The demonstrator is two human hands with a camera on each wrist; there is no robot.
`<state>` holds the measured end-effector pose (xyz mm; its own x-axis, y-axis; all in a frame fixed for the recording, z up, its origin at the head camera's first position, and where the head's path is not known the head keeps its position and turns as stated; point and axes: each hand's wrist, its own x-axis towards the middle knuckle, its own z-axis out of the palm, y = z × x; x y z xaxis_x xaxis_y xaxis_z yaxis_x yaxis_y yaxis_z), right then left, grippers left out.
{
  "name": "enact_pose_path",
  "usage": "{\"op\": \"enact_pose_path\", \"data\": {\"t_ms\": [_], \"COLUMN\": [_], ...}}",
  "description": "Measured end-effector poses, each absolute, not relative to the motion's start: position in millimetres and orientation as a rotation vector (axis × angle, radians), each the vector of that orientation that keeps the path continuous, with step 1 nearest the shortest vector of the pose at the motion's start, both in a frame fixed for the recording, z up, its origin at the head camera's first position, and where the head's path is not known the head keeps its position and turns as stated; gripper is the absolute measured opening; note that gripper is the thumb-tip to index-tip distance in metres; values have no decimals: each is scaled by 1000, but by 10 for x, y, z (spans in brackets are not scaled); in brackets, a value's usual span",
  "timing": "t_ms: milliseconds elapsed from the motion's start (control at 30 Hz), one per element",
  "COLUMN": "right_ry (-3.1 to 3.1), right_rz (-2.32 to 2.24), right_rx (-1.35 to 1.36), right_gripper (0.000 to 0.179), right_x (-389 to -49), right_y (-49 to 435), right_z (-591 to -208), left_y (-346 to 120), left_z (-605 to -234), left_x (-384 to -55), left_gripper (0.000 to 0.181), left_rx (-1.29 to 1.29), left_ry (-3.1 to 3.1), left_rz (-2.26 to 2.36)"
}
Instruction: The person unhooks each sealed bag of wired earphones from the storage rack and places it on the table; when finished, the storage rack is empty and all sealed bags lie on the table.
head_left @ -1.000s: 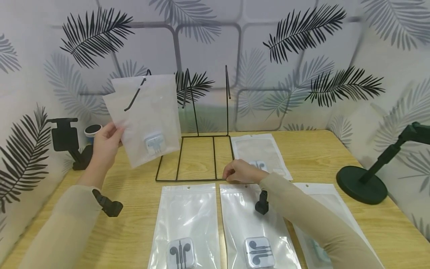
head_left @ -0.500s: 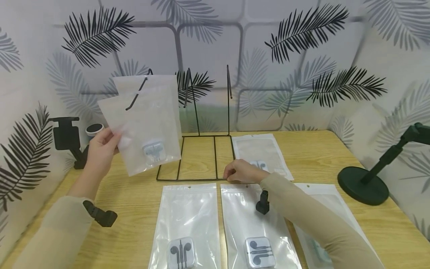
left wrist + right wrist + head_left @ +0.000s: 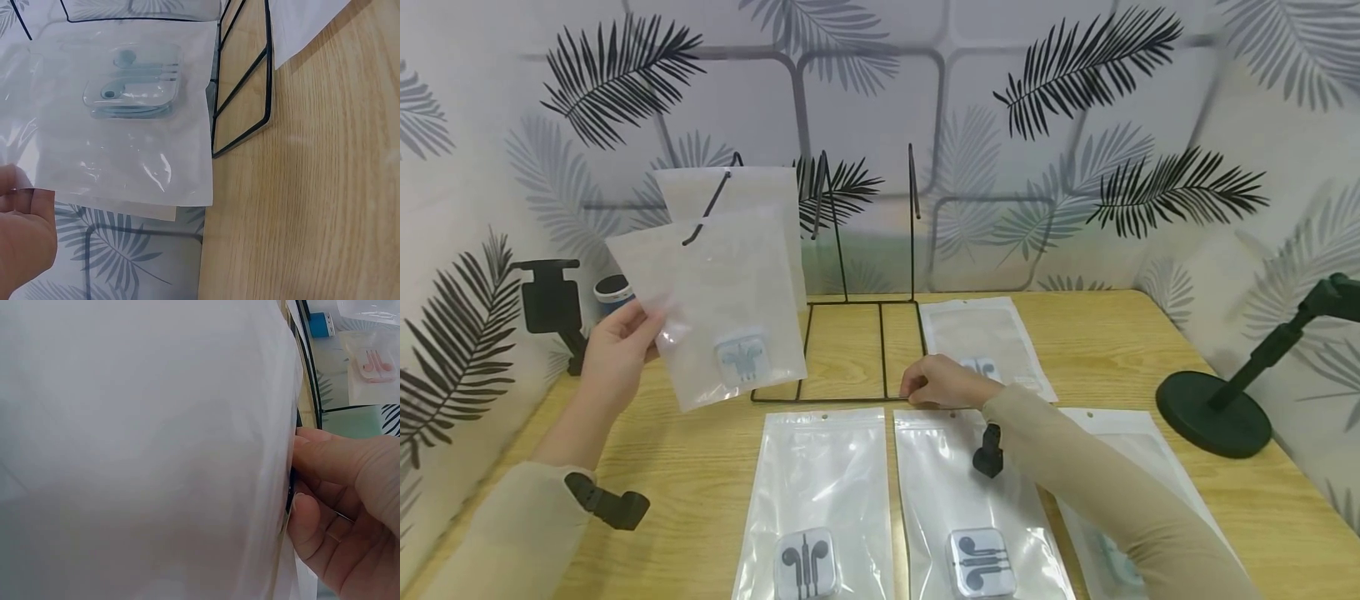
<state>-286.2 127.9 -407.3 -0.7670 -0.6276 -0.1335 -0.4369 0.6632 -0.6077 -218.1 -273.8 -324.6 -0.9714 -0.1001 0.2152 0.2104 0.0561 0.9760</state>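
My left hand [image 3: 617,342] pinches the left edge of a white zip pouch [image 3: 700,283] with boxed earphones [image 3: 742,360] showing through it. The pouch's top overlaps the tip of a hook [image 3: 711,200] on the black wire rack [image 3: 882,350]; another white pouch [image 3: 767,187] hangs behind it. In the left wrist view, thumb and fingers of the left hand [image 3: 25,231] are at the pouch's [image 3: 125,156] corner. My right hand [image 3: 943,381] grips the rack's front base wire; in the right wrist view, its fingers [image 3: 306,512] close around the black wire beside a large white pouch [image 3: 150,425].
Earphone pouches lie in front of the rack, at left [image 3: 823,467], middle [image 3: 940,467] and right [image 3: 1138,475], with one [image 3: 977,329] at its right side. A black phone stand [image 3: 550,300] and a blue-and-white container [image 3: 613,287] stand left; a black round-based stand [image 3: 1213,414] stands right.
My left hand has moved left and slightly down, toward me, drawing the front pouch along the hook to its tip, away from the pouch behind. The right hand keeps its grip on the rack.
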Motion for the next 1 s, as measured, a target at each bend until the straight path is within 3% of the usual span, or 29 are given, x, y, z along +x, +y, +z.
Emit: {"op": "enact_pose_path", "data": {"t_ms": [100, 333, 1000], "right_ry": [2547, 2542, 2546], "right_rz": [-805, -805, -798], "right_rx": [-840, -836, -843], "right_gripper": [12, 13, 12], "right_x": [-2867, -2884, -2880], "right_y": [1277, 1280, 1277], "right_z": [-4070, -4088, -4082], "left_y": [-2760, -2772, -2853], "left_z": [-3260, -3279, -3263], "left_x": [-2146, -2076, -1740], "left_gripper": [50, 16, 29], "left_rx": [-154, -277, -534], "left_ry": [-2079, -1936, -1799], "left_rz": [-2055, -2194, -2378]}}
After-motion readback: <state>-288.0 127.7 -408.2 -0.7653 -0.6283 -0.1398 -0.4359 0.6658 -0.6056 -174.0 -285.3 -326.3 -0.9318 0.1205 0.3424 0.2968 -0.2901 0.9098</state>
